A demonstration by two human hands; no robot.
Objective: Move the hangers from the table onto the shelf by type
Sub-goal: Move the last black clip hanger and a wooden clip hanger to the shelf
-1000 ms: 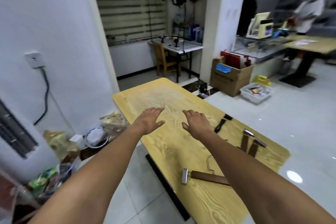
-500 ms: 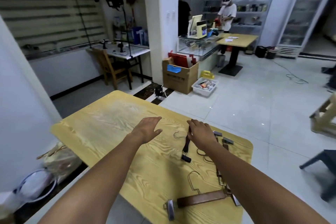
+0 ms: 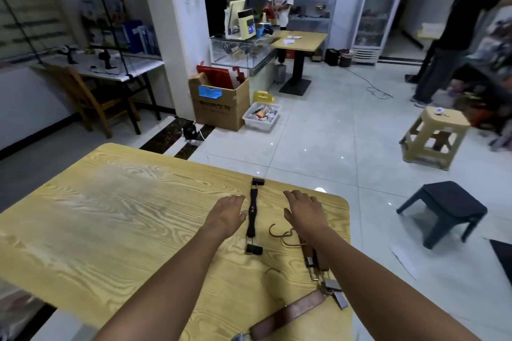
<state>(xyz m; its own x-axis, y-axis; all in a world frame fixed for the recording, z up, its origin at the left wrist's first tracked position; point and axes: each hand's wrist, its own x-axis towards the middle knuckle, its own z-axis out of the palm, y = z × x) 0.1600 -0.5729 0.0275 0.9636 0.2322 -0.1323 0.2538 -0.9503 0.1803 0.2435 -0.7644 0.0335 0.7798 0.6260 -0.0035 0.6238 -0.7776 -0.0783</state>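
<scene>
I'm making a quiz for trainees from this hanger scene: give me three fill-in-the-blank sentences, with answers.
1. The black hanger lies ___ the left hand and the right hand.
2. Both hands are ___ and hold nothing.
3. The tape on the cardboard box is ___.
Missing words: between; open; blue.

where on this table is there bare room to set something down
The left part of the table is bare, from its left and far edges up to the left hand. The right end is crowded: a black hanger lies between that hand and the right hand, brown hangers run under the right arm, and a lone brown hanger lies by the near edge.
</scene>
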